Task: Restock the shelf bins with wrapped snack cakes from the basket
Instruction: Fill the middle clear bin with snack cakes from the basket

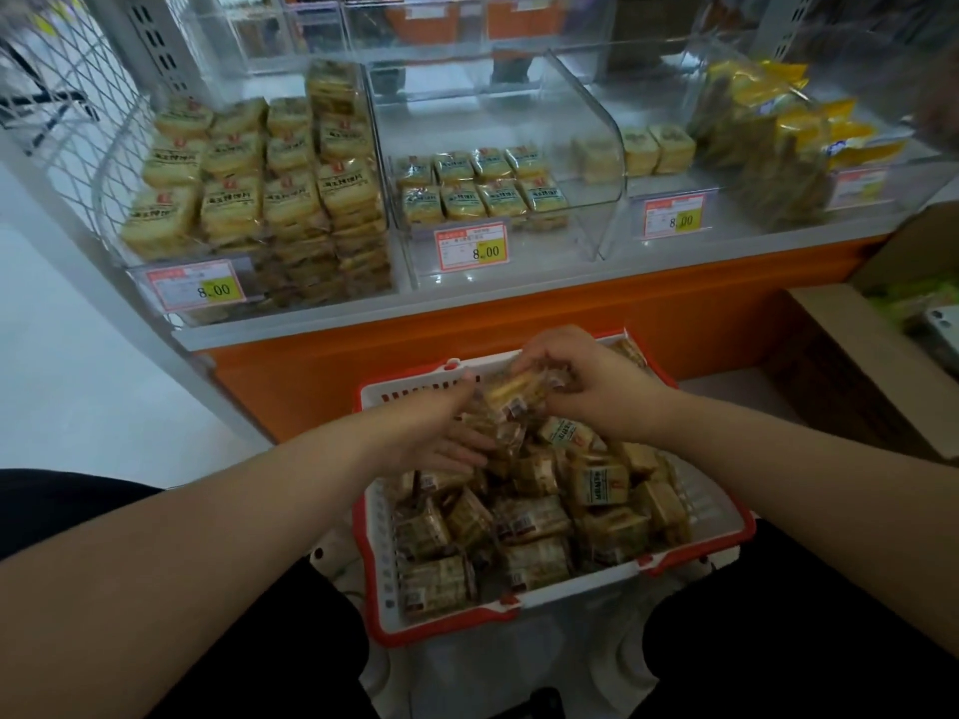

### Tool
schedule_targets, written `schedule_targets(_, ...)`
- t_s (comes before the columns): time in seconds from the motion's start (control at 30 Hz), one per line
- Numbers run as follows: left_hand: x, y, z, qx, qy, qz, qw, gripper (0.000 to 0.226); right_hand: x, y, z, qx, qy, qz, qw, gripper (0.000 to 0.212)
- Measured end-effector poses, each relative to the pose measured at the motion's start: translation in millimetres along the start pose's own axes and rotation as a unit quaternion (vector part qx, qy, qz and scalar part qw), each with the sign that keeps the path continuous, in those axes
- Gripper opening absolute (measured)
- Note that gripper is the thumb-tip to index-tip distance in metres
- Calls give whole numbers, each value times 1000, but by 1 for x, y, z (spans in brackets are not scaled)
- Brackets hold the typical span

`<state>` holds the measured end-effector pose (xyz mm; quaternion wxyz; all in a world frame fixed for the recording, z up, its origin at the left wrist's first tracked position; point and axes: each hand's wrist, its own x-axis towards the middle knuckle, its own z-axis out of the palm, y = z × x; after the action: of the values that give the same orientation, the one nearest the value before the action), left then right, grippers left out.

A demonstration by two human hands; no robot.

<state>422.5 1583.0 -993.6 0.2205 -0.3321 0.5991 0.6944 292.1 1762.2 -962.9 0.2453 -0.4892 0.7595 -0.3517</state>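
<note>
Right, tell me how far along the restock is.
Done: the left bin is stacked high with cakes. In hand: the right hand pinches a wrapped cake over the basket, while the left hand reaches flat into the pile. Left: the middle bin holds only a low layer, and the basket is mostly full.

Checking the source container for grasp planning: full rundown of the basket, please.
The basket is a rectangular white plastic shopping basket with slotted walls and a red rim carrying small red clips. It sits upright, low in front of the orange shelf base, close between the person's knees. It is heaped with wrapped snack cakes, lying jumbled at all angles. Both hands work over its far end: the left hand reaches in with fingers extended, and the right hand grips a held cake.
</note>
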Motion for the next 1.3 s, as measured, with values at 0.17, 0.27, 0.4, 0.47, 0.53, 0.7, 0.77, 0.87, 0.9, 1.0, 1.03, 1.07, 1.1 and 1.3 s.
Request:
schedule_targets(0.17,-2,1,-12,-133,-20,105,985,30,1,-5,14,48,16,0,999,49)
schedule_targets(0.27,-5,0,-17,-119,17,142,983,44,5,2,17,110,25,68,991,40)
schedule_targets(0.4,-10,-2,-21,-69,38,170,982,43,13,2,19,216,60,156,962,21)
schedule_targets(0.47,-12,-1,-20,-62,39,182,981,42,16,-2,18,248,30,182,951,25)
schedule_targets(0.53,-14,1,-16,-68,46,196,977,42,19,-7,19,264,-30,223,938,44)
schedule_targets(0.7,-21,12,-20,-101,48,227,968,64,31,-25,18,304,-29,240,921,32)
schedule_targets(0.77,-26,17,-23,-51,59,236,969,60,39,-31,9,334,15,224,915,24)
schedule_targets(0.87,-32,25,-23,-10,82,242,967,54,49,-38,-6,343,37,204,916,24)
schedule_targets(0.9,-35,30,-23,13,91,244,965,56,52,-41,-11,341,40,199,918,26)
schedule_targets(1.0,-43,51,-24,84,119,260,955,44,62,-49,-33,333,51,182,924,32)
schedule_targets(1.03,-45,60,-24,89,128,266,951,36,65,-52,-42,326,49,171,929,31)
schedule_targets(1.07,-47,70,-24,93,139,275,947,32,69,-55,-52,306,48,158,937,30)
schedule_targets(1.1,-48,81,-23,101,153,284,941,34,72,-57,-62,279,50,145,948,28)
schedule_targets(1.3,-45,158,-5,74,174,319,929,53,93,-57,-117,196,105,67,973,27)
